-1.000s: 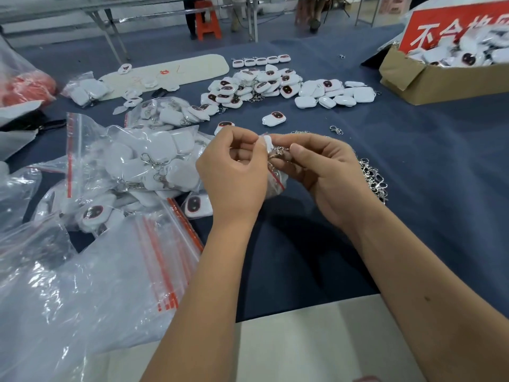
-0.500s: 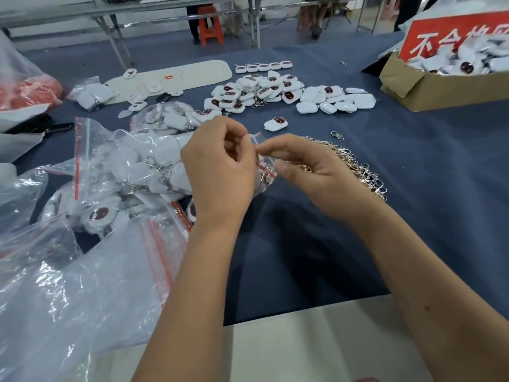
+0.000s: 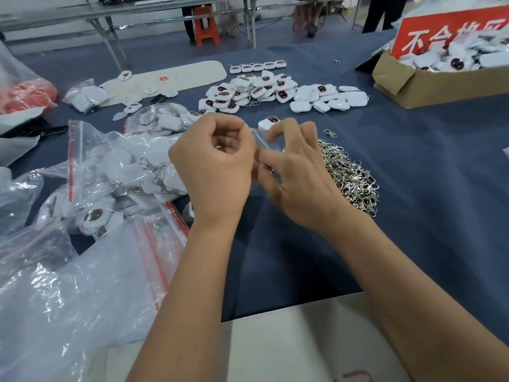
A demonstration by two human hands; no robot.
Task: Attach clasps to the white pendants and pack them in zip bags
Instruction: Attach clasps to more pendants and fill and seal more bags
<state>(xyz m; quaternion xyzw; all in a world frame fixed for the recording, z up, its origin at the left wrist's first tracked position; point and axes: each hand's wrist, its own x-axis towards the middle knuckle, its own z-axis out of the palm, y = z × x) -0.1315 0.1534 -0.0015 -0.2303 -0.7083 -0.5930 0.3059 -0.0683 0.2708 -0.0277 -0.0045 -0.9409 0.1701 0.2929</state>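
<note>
My left hand (image 3: 217, 166) and my right hand (image 3: 297, 172) meet above the blue tablecloth, both pinching a small clear zip bag (image 3: 263, 142) between them. The bag's contents are hidden by my fingers. A heap of silver clasps (image 3: 349, 175) lies just right of my right hand. One loose white pendant (image 3: 268, 123) with a dark red centre lies just beyond my fingers. A pile of white pendants (image 3: 264, 89) sits farther back. Filled zip bags of pendants (image 3: 118, 172) lie to the left.
A cardboard box (image 3: 440, 84) full of pendants stands at the back right. Large clear plastic bags (image 3: 68, 285) cover the near left. A white oval board (image 3: 168, 77) lies at the back left. A single clasp (image 3: 329, 132) lies apart. Other tables and a person's legs stand behind.
The pendant with its clasp that I held between my fingers is out of sight now; my hands have shifted to pinching the small bag's top edge.
</note>
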